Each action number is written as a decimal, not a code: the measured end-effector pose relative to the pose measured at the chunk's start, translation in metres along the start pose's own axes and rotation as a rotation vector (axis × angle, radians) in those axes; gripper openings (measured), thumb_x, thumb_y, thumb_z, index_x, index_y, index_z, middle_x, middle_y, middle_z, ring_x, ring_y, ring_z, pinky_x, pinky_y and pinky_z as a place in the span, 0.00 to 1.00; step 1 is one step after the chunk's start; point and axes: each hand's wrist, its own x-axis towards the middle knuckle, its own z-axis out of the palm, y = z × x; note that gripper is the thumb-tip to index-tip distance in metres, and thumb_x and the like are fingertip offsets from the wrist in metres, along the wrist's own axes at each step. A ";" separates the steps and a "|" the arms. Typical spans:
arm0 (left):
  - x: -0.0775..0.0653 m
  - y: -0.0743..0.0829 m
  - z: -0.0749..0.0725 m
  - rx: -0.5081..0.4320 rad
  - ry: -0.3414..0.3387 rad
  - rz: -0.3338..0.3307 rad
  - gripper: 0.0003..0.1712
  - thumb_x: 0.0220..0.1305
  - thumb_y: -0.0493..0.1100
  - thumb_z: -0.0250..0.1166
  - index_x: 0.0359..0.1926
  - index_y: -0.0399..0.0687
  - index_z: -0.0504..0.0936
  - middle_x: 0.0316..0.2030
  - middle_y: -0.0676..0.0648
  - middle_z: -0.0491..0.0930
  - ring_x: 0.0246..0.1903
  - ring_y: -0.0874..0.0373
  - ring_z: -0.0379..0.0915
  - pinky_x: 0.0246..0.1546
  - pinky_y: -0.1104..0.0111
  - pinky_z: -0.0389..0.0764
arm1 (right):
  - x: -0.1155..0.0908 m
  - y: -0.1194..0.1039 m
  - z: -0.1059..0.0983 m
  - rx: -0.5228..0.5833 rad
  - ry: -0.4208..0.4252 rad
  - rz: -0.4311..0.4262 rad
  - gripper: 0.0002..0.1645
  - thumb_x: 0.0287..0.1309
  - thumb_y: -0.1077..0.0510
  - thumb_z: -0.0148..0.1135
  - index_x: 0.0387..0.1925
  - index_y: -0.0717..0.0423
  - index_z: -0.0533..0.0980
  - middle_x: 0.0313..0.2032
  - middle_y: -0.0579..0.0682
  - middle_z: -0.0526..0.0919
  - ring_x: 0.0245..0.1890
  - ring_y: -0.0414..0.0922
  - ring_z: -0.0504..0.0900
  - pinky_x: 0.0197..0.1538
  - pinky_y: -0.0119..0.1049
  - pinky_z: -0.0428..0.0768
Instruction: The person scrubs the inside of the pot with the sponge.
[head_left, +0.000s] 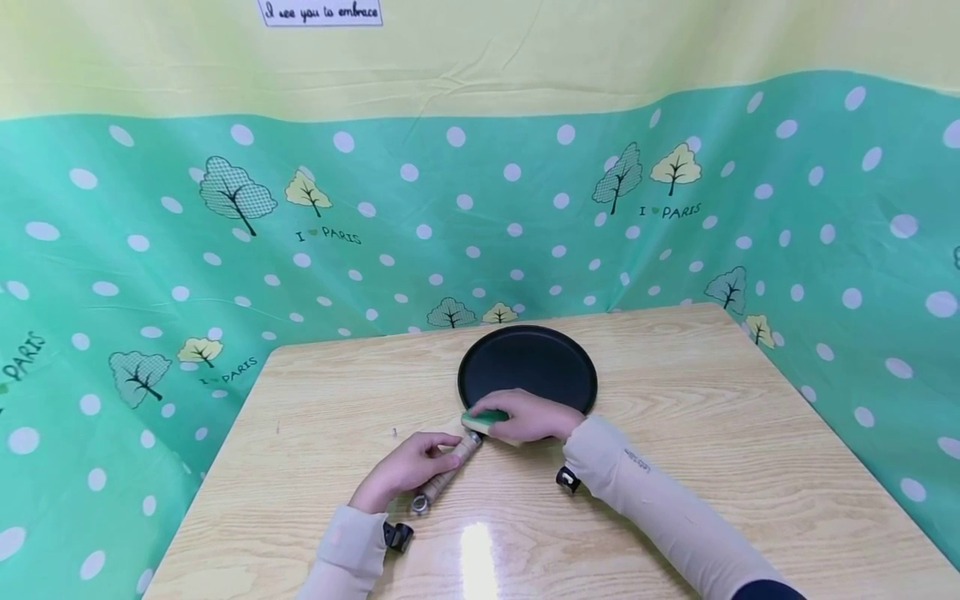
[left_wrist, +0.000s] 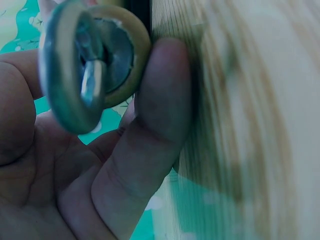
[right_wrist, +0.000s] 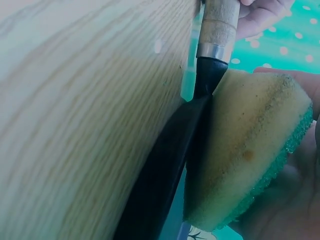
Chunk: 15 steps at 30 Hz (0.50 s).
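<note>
A round black frying pan point(head_left: 527, 362) lies on the table, its wooden handle point(head_left: 447, 477) pointing toward the person and to the left. My left hand point(head_left: 408, 468) holds that handle between thumb and fingers; the left wrist view shows the metal hanging ring point(left_wrist: 52, 80) at its end. With my right hand point(head_left: 531, 417) I grip a sponge point(head_left: 480, 419) at the pan's near left edge, where the handle joins. In the right wrist view the sponge's yellowish foam point(right_wrist: 240, 145) rests against the black pan, and its green scouring side faces the palm.
The light wood-grain table point(head_left: 675, 400) extends on both sides of the pan. A tiny object point(head_left: 394, 432) lies left of the handle. Green dotted cloth point(head_left: 420, 233) hangs behind and beside the table.
</note>
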 end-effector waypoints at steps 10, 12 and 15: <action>-0.001 0.000 0.000 -0.004 0.000 -0.004 0.23 0.74 0.40 0.67 0.64 0.31 0.81 0.28 0.48 0.75 0.29 0.57 0.69 0.31 0.68 0.71 | 0.004 -0.002 0.003 0.001 0.000 0.027 0.23 0.74 0.60 0.62 0.67 0.49 0.80 0.67 0.49 0.79 0.67 0.47 0.75 0.67 0.47 0.73; -0.001 0.001 0.000 -0.008 -0.002 -0.004 0.23 0.74 0.40 0.67 0.64 0.31 0.81 0.28 0.48 0.75 0.28 0.57 0.69 0.30 0.68 0.71 | 0.005 -0.005 0.003 -0.001 0.004 0.031 0.23 0.74 0.60 0.62 0.67 0.48 0.80 0.67 0.49 0.79 0.67 0.47 0.75 0.68 0.47 0.73; -0.001 0.002 0.000 -0.016 -0.006 -0.001 0.23 0.74 0.39 0.67 0.65 0.31 0.81 0.27 0.49 0.74 0.28 0.57 0.69 0.30 0.68 0.70 | 0.006 -0.006 0.003 -0.011 0.010 0.030 0.23 0.74 0.60 0.62 0.67 0.49 0.80 0.67 0.50 0.79 0.68 0.47 0.74 0.68 0.46 0.73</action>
